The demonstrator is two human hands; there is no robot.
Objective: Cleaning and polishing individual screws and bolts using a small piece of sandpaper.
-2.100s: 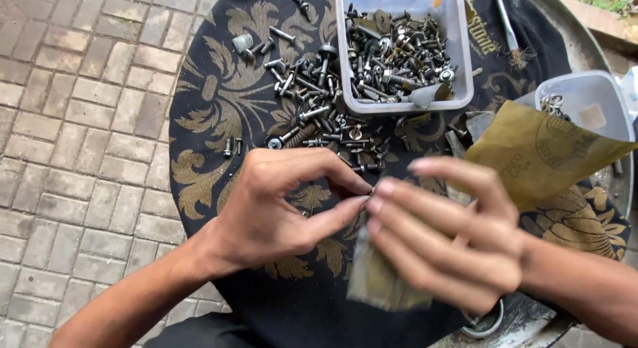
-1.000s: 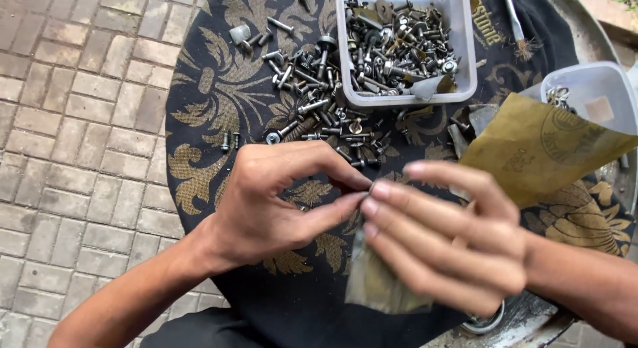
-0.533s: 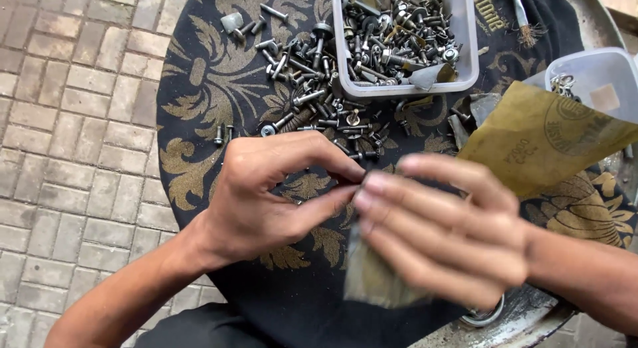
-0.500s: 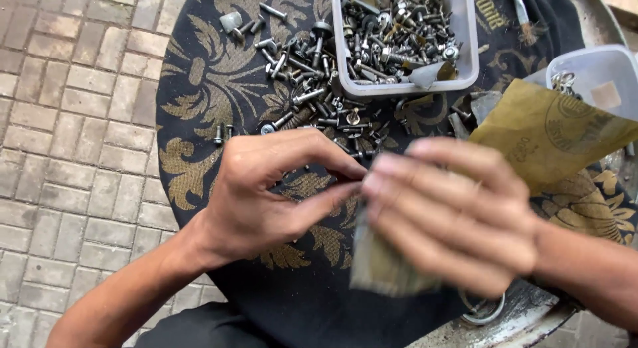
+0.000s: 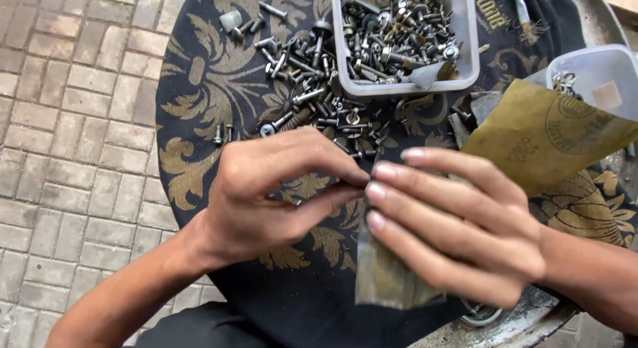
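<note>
Patterned black cloth (image 5: 199, 102), loose steel bolts (image 5: 312, 89), left hand (image 5: 266, 195), right hand (image 5: 452, 228) gripping gritty sandpaper (image 5: 545, 135)

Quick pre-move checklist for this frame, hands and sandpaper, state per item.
1. Left hand pinch closed at thumb and fingertips: ok.
2. What the pinch holds: cannot tell, hidden between the fingers.
3. Right hand on the sandpaper strip: ok, fingers folded over it.
4. Both hands meeting fingertip to fingertip above the patterned cloth: ok.
5. Loose screws and bolts lying apart from the hands: ok.
6. Clear plastic tub of fasteners upright: ok.
</note>
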